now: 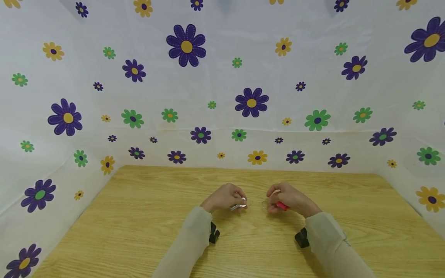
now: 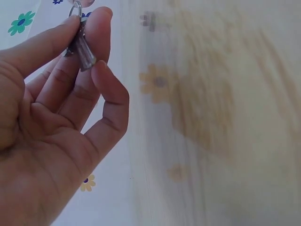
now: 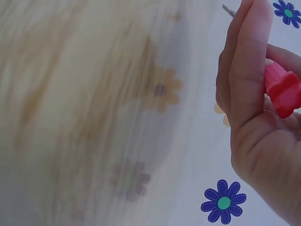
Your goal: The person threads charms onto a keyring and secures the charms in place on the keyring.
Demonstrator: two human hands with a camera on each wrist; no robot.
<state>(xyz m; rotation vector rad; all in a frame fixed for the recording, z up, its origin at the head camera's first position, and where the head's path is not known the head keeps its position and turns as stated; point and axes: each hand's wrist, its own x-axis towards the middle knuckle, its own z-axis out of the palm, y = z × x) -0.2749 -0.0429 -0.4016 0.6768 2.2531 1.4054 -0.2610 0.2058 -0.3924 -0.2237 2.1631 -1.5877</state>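
Observation:
In the head view my left hand (image 1: 227, 199) is over the middle of the table, pinching a small silvery metal piece (image 1: 238, 206). The left wrist view shows that piece (image 2: 83, 52) between thumb and fingers, a thin metal ring (image 2: 75, 8) at its top; its exact kind is unclear. My right hand (image 1: 286, 199), a short way to the right, holds a pink-red object (image 1: 282, 205). In the right wrist view its ridged, flared pink end (image 3: 283, 89) shows inside the hand. A metal tip (image 3: 228, 10) pokes out beyond the fingers. A faint thin round outline (image 1: 264, 205) appears beside the right fingertips.
Both hands are above a light wood-grain table (image 1: 156, 231). A white sheet with printed flowers (image 1: 215, 85) hangs along its back and sides. Black wrist devices (image 1: 301, 238) are strapped under both sleeves.

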